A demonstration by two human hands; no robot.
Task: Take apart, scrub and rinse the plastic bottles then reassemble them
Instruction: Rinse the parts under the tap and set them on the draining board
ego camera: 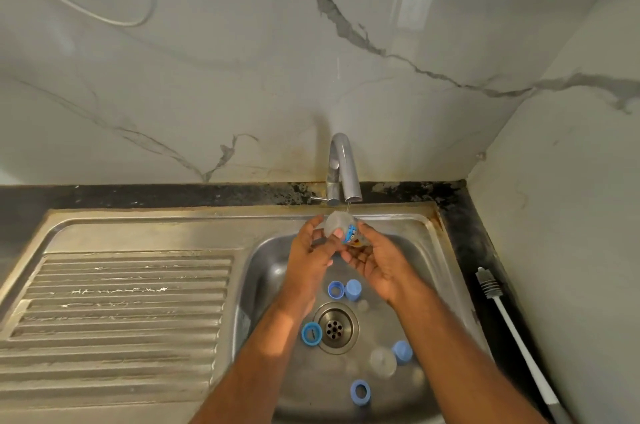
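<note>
A small clear plastic bottle (341, 228) with a blue cartoon print is held under the tap's spout (350, 196), from which a thin stream falls. My left hand (310, 257) grips its left side, thumb across the front. My right hand (377, 262) cups it from the right and below. In the steel sink basin (263, 271) lie loose parts: a blue ring (335, 289) and a blue cap (353, 289) above the drain (334, 327), a blue ring (311, 333) to its left, a blue cap (401, 351), a clear teat (382, 362) and another blue ring (360, 392).
A white-handled bottle brush (512, 337) lies on the dark counter right of the sink. The ribbed steel drainboard (117, 312) stretches to the left. Marble-patterned walls close in behind and on the right.
</note>
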